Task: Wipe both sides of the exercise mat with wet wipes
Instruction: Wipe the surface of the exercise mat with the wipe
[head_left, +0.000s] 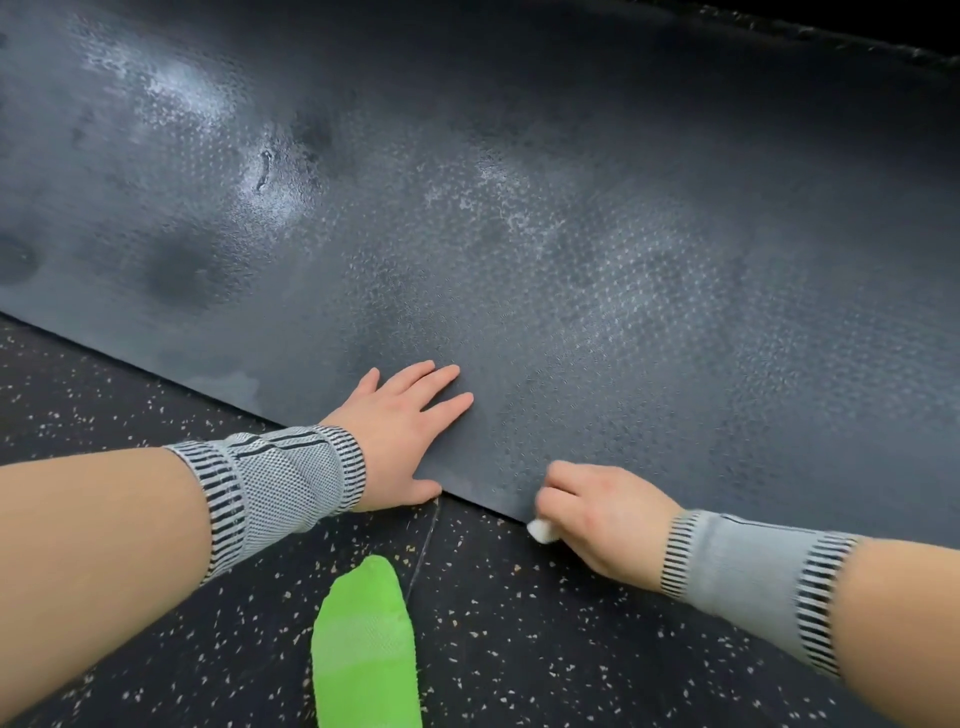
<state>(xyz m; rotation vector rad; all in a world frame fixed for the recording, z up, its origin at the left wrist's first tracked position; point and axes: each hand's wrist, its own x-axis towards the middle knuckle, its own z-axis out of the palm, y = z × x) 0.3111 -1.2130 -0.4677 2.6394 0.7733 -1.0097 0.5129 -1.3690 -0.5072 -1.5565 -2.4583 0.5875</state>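
A dark grey textured exercise mat (519, 234) lies flat on the floor and fills most of the head view, with wet shiny patches at its upper left. My left hand (402, 431) rests flat on the mat near its front edge, fingers straight and spread. My right hand (597, 512) sits at the mat's front edge with fingers curled around a white wet wipe (541, 531). Only a small corner of the wipe shows below the hand. Both wrists wear grey striped knit bands.
The mat lies on a black rubber floor (156, 597) speckled with pale flecks. A foot in a bright green sock (363, 644) stands on the floor between my forearms. The mat's far edge runs along the top right.
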